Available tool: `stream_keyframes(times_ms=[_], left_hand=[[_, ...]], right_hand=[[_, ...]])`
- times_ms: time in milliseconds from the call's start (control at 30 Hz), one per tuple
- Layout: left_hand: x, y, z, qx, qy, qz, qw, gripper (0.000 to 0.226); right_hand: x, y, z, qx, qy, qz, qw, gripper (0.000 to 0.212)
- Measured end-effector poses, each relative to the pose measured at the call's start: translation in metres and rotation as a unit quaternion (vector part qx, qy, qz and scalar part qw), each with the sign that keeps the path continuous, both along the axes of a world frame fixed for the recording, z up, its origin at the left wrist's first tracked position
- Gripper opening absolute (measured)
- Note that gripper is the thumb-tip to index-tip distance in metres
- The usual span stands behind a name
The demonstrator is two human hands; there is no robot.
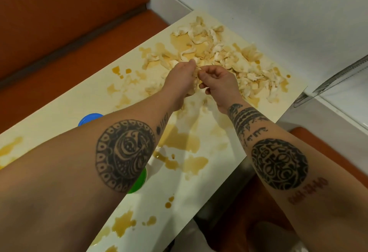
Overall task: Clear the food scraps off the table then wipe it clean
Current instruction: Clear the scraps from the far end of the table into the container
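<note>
Forearms: nearest my view, the left forearm [69, 168] and right forearm [294, 172], both tattooed, reach out over the cream table [59, 120].
Containers: a green container [140, 180] peeks from under the left forearm on the near part of the table. A blue-topped container [90, 118] shows a little farther out, toward the left side. The arm covers most of both, so I cannot tell what is in them.
Left hand: the left hand [179, 80] is over the middle of the table, fingers bent round a clump of pale scraps at its palm.
Right hand: the right hand [218, 81] is just beside it, fingers curled, thumb and forefinger pinching a scrap between the two hands.
Food scraps: the food scraps [219, 52] lie in a loose pale pile across the far end of the table, from just beyond the hands out to the right edge.
Spills: brown spills [179, 142] lie in patches from the pile down to the near end, some running under the arms.
Surroundings: an orange bench [69, 22] runs along the left. An orange seat [249, 212] sits near right. A white wall [278, 2] closes the far side.
In the way: my view of the table's near left is blocked by the left forearm.
Count: two hands, two containers, one pile, two orange seats.
</note>
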State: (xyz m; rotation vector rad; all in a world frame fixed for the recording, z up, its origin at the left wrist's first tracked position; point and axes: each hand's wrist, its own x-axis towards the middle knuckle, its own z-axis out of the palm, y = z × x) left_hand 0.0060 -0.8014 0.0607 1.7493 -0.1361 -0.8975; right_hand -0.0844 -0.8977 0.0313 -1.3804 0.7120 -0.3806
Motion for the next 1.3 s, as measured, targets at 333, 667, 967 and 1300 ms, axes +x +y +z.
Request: stream_keyframes(times_ms=[333,667,967,1300], left_hand=[[0.034,0.009,0.028,0.007,0.011,0.21,0.978,0.048],[0.03,0.011,0.004,-0.006,0.046,0.171,0.984,0.015],[0.041,0.021,0.014,0.036,-0.01,0.195,0.98,0.034],[0.064,0.042,0.026,0.045,-0.05,0.214,0.974,0.032]], right_hand=[[-0.011,-0.041,-0.031,-0.066,0.159,-0.129,0.977,0.017],[-0.011,-0.028,-0.086,-0.35,0.36,0.172,0.847,0.033],[-0.016,0.006,-0.055,-0.178,0.206,0.017,0.962,0.007],[0.023,0.03,-0.029,0.165,0.124,-0.098,0.973,0.024]])
